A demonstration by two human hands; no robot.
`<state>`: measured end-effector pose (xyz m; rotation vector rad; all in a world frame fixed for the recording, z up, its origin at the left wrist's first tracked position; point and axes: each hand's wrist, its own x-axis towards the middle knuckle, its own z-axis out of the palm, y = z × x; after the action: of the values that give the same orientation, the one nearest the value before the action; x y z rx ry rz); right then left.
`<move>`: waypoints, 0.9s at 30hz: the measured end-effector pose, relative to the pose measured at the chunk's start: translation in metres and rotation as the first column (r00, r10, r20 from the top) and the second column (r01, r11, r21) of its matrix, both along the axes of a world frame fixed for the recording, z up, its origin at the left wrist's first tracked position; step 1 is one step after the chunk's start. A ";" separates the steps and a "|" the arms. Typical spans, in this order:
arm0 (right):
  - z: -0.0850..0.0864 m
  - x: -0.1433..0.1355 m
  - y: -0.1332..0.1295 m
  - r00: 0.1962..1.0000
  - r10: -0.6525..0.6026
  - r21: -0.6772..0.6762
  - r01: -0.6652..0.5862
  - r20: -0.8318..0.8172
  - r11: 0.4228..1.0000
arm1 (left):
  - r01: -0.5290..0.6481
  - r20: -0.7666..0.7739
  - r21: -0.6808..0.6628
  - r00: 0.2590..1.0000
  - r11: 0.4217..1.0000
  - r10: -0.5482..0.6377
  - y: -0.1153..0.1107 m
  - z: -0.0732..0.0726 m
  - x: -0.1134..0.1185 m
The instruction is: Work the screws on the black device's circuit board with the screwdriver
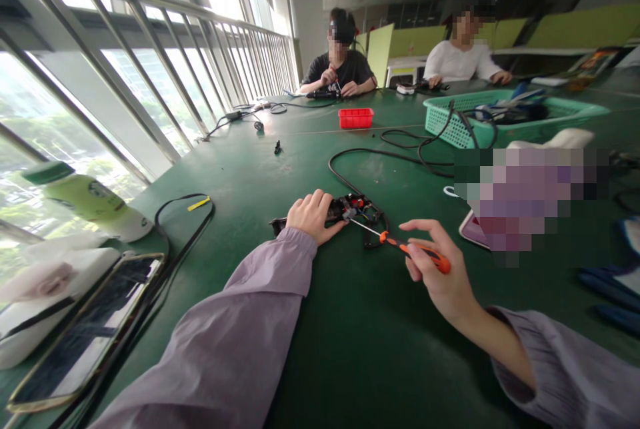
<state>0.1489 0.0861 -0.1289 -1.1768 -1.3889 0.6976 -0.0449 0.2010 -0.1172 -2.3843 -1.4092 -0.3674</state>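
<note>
My left hand (pixel 313 214) is closed over a black elongated electrical device (pixel 336 210) lying on the green table. At the device's right end the housing is open, and small coloured wires and parts (pixel 361 204) show there. In my right hand (pixel 436 266) is an orange and black screwdriver (pixel 395 242), gripped by its handle between thumb and fingers. Its thin metal shaft points left, and the tip meets the exposed parts near my left thumb; the exact contact point is too small to make out. A black cable (pixel 345 179) runs from the device's right end.
A teal basket (pixel 460 129) with cables stands back right, a red tray (pixel 356 118) at the back. On the left are a phone (pixel 95 329), a strap (pixel 173 262) and a bottle (pixel 90 202). Two people (pixel 340 59) sit across the table (pixel 240 169).
</note>
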 end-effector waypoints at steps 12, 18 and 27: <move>0.002 0.000 0.001 0.998 -0.003 -0.012 0.002 -0.067 1.000 | 0.008 -0.004 -0.010 1.000 1.000 -0.009 0.000 0.001 0.000; 0.001 0.000 0.000 0.993 -0.118 0.197 0.117 -0.006 0.973 | 0.029 0.003 -0.034 1.000 0.999 -0.029 0.000 0.001 0.000; 0.002 0.000 -0.001 0.991 -0.134 0.140 0.130 0.021 0.982 | 0.075 0.015 -0.048 0.997 0.996 -0.075 0.001 0.001 -0.002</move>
<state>0.1488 0.0847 -0.1270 -1.1615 -1.3484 0.4838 -0.0469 0.2020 -0.1165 -2.4838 -1.3518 -0.3731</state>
